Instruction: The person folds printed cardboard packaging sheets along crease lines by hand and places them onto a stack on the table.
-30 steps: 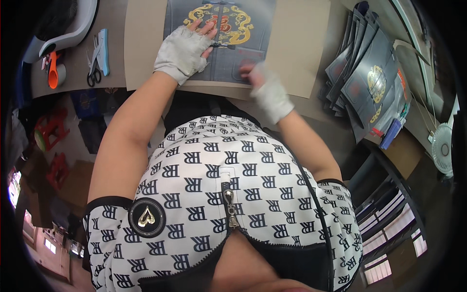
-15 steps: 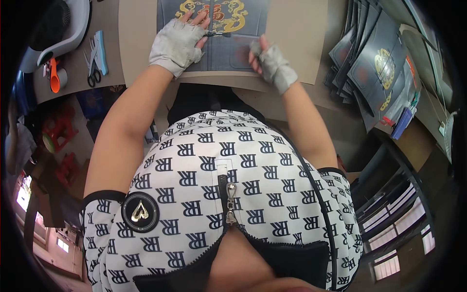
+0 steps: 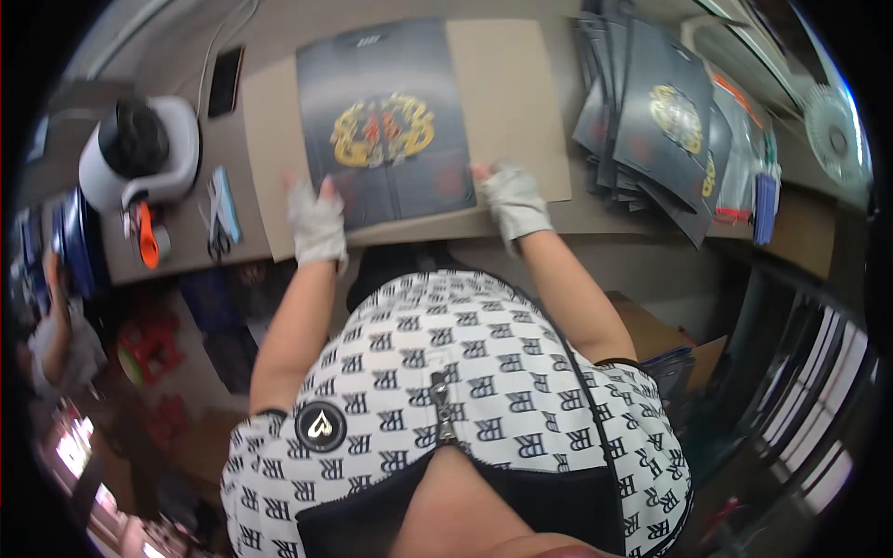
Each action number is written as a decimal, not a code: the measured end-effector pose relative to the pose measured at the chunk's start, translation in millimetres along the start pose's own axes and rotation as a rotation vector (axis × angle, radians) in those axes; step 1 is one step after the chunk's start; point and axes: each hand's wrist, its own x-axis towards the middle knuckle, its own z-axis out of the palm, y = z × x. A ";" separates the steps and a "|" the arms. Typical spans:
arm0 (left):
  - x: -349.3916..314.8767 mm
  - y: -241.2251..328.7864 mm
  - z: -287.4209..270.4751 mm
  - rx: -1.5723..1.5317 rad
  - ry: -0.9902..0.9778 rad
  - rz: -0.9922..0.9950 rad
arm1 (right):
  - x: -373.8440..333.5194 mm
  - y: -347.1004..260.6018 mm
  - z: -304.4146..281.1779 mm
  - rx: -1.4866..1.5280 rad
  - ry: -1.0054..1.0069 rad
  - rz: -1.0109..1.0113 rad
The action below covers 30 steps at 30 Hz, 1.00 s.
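Note:
A flat dark grey bag [image 3: 391, 74] with a gold and red emblem lies in front of me; a small slot shows near its far edge. Beneath it is a brown cardboard sheet [image 3: 516, 102]. My left hand [image 3: 318, 223], in a pale fingerless glove, is at the bag's near left corner, thumb by the edge and fingers apart. By the right edge is my right hand [image 3: 514, 200], gloved alike, its thumb stretched toward the bag. Both hands are somewhat blurred; neither is seen holding anything.
A stack of similar grey bags [image 3: 637, 121] lies at the right, near a blue clip-like object [image 3: 765, 209] and a small fan [image 3: 831, 126]. To the left are scissors [image 3: 219, 232], a light blue cutter [image 3: 223, 205], an orange-handled tool [image 3: 146, 237], a phone [image 3: 225, 82] and a white-and-black device [image 3: 139, 153].
My left hand has come off the emblem to the bag's near left corner. My right hand is now at its right edge. The view has shifted, showing the whole bag.

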 end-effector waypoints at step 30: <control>27.7 226.0 -56.3 -1.288 -0.963 -0.233 | -26.6 101.7 -76.7 1.178 0.477 0.082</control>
